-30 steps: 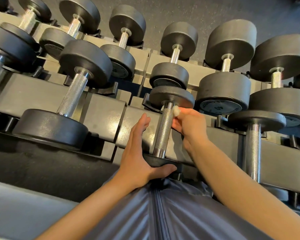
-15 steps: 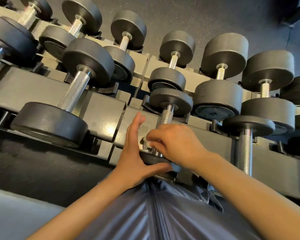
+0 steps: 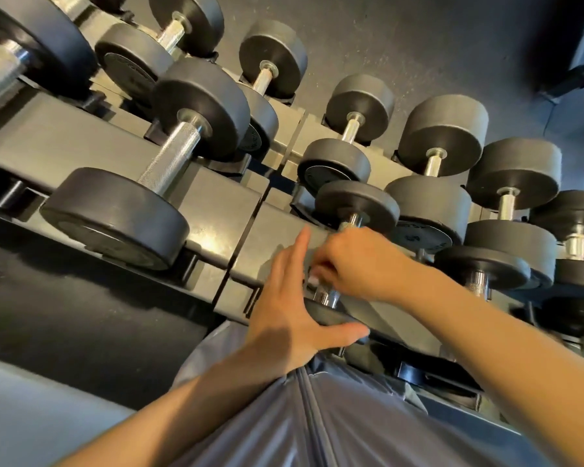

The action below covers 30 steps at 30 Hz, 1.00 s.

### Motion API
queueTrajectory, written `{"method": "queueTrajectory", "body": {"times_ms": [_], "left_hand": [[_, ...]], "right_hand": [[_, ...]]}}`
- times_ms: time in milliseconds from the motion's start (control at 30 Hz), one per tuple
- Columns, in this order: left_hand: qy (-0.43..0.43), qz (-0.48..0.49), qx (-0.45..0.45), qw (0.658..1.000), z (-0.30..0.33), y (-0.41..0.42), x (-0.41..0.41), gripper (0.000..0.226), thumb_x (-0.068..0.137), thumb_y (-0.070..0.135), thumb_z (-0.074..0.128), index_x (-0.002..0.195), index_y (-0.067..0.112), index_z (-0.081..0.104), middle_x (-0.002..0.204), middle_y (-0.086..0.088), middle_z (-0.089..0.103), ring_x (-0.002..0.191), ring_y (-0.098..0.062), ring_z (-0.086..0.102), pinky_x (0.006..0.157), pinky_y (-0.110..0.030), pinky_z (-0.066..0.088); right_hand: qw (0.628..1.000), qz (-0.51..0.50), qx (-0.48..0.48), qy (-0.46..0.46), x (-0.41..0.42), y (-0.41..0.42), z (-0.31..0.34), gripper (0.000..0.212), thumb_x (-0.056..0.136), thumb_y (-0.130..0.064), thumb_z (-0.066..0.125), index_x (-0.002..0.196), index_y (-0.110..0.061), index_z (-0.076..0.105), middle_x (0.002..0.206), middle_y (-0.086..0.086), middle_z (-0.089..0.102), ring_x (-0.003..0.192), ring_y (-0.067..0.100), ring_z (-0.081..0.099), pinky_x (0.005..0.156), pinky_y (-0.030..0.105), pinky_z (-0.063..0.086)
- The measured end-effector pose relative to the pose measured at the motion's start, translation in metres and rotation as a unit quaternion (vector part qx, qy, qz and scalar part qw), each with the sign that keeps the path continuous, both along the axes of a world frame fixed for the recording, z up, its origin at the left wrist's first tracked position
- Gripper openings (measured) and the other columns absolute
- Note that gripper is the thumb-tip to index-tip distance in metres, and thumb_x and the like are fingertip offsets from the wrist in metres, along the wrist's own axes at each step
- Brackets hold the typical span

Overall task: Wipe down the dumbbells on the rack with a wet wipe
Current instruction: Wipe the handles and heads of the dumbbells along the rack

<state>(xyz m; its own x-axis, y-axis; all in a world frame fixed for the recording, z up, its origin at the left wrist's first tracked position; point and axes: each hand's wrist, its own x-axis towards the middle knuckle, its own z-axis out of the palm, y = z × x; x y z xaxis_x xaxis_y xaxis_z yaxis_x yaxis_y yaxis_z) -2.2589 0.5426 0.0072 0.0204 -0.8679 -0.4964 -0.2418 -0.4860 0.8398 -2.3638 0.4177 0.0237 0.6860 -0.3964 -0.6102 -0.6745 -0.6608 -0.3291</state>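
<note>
A small black dumbbell lies across the grey rack (image 3: 216,210), its far head (image 3: 358,203) up and its near head (image 3: 327,316) towards me. My right hand (image 3: 361,261) is curled round the knurled steel handle (image 3: 329,298), holding a white wet wipe (image 3: 314,281) against it; only a small bit of wipe shows at the fingertips. My left hand (image 3: 284,318) rests on the near head, fingers straight up along the rack and thumb stretched along the head's edge. Most of the handle is hidden under my right hand.
A larger dumbbell (image 3: 169,160) lies on the rack to the left, and another dumbbell (image 3: 479,267) to the right. Several more sit on the tier behind (image 3: 442,133). My grey zipped garment (image 3: 317,416) fills the bottom. Dark floor (image 3: 385,45) lies beyond.
My right hand slid down the handle from just under the far head and closed round the lower part of it with the wipe. My left hand stayed on the near head.
</note>
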Motion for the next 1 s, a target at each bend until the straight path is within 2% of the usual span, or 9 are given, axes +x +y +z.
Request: {"method": "queueTrajectory", "body": {"times_ms": [67, 133, 300, 433, 567, 700, 800, 900, 1000], "left_hand": [[-0.011, -0.002, -0.019, 1.0, -0.001, 0.002, 0.0, 0.127, 0.043, 0.068, 0.074, 0.135, 0.069, -0.014, 0.148, 0.028, 0.014, 0.14, -0.014, 0.03, 0.104, -0.046, 0.045], [-0.015, -0.008, -0.033, 0.999, -0.002, 0.002, 0.0, 0.128, 0.045, 0.068, 0.075, 0.136, 0.068, -0.016, 0.142, 0.037, 0.011, 0.136, -0.012, 0.034, 0.101, -0.045, 0.047], [-0.018, -0.013, -0.042, 0.999, -0.001, 0.001, 0.0, 0.132, 0.055, 0.05, 0.089, 0.126, 0.076, -0.018, 0.131, 0.04, 0.015, 0.13, -0.015, 0.035, 0.102, -0.044, 0.045], [-0.021, -0.012, -0.046, 0.999, -0.001, 0.003, -0.001, 0.13, 0.056, 0.053, 0.087, 0.123, 0.077, -0.021, 0.137, 0.032, 0.015, 0.134, -0.021, 0.031, 0.106, -0.046, 0.041], [-0.017, -0.012, -0.042, 0.999, -0.001, 0.002, -0.001, 0.131, 0.057, 0.052, 0.087, 0.122, 0.077, -0.024, 0.131, 0.034, 0.016, 0.132, -0.022, 0.033, 0.106, -0.045, 0.042], [-0.01, -0.02, -0.049, 0.999, -0.006, 0.003, -0.003, 0.129, 0.05, 0.062, 0.08, 0.127, 0.074, -0.023, 0.13, 0.036, 0.018, 0.129, -0.019, 0.041, 0.101, -0.043, 0.047], [0.005, -0.034, -0.045, 0.998, -0.005, 0.0, -0.002, 0.128, 0.046, 0.067, 0.078, 0.126, 0.076, -0.021, 0.136, 0.034, 0.017, 0.137, -0.022, 0.033, 0.106, -0.045, 0.043], [0.04, -0.045, -0.026, 0.998, -0.011, 0.002, 0.012, 0.128, 0.05, 0.048, 0.092, 0.131, 0.073, -0.004, 0.136, 0.024, 0.025, 0.125, 0.002, 0.038, 0.101, -0.024, 0.042], [0.03, -0.093, -0.024, 0.995, -0.024, 0.004, 0.041, 0.092, 0.058, 0.035, 0.091, 0.124, 0.061, 0.033, 0.121, 0.017, 0.048, 0.111, 0.004, 0.05, 0.094, -0.017, 0.043]], "right_hand": [[0.997, 0.007, 0.08, -0.017, -0.003, 0.015, 0.009, 0.018, 0.092, -0.026, 0.052, 0.091, -0.021, 0.069, 0.081, 0.002, 0.069, 0.073, 0.02, 0.061, 0.07, 0.038, 0.05], [0.997, 0.016, 0.069, -0.031, -0.007, 0.02, 0.014, 0.017, 0.092, -0.025, 0.051, 0.092, -0.021, 0.068, 0.082, 0.001, 0.068, 0.073, 0.02, 0.061, 0.069, 0.038, 0.05], [0.984, 0.044, -0.172, 0.018, -0.009, -0.009, -0.002, 0.017, 0.093, -0.023, 0.052, 0.106, -0.018, 0.062, 0.097, 0.001, 0.064, 0.082, 0.022, 0.062, 0.06, 0.029, 0.038], [0.962, -0.026, -0.272, 0.026, -0.017, -0.016, -0.015, 0.016, 0.077, -0.011, 0.072, 0.091, -0.012, 0.065, 0.073, 0.006, 0.06, 0.049, 0.023, 0.054, 0.041, 0.025, 0.034], [0.986, -0.057, -0.153, -0.018, -0.013, -0.006, -0.01, 0.019, 0.095, -0.025, 0.047, 0.102, -0.019, 0.064, 0.093, 0.0, 0.062, 0.079, 0.019, 0.06, 0.062, 0.027, 0.042], [0.994, -0.048, 0.063, -0.072, -0.017, 0.021, 0.003, 0.015, 0.092, -0.025, 0.056, 0.091, -0.019, 0.07, 0.086, -0.004, 0.067, 0.074, 0.013, 0.058, 0.068, 0.029, 0.045], [0.979, -0.145, 0.053, -0.134, -0.036, 0.033, -0.002, 0.014, 0.091, -0.028, 0.06, 0.095, -0.022, 0.072, 0.09, -0.009, 0.069, 0.077, 0.006, 0.059, 0.071, 0.024, 0.047], [0.955, -0.232, -0.048, -0.18, -0.042, 0.04, -0.012, 0.015, 0.092, -0.03, 0.059, 0.099, -0.023, 0.07, 0.09, -0.008, 0.069, 0.076, 0.005, 0.058, 0.067, 0.03, 0.051], [0.934, -0.284, -0.11, -0.184, -0.031, 0.04, -0.02, 0.014, 0.093, -0.03, 0.058, 0.099, -0.022, 0.068, 0.091, -0.004, 0.068, 0.079, 0.015, 0.061, 0.065, 0.037, 0.052]]}}
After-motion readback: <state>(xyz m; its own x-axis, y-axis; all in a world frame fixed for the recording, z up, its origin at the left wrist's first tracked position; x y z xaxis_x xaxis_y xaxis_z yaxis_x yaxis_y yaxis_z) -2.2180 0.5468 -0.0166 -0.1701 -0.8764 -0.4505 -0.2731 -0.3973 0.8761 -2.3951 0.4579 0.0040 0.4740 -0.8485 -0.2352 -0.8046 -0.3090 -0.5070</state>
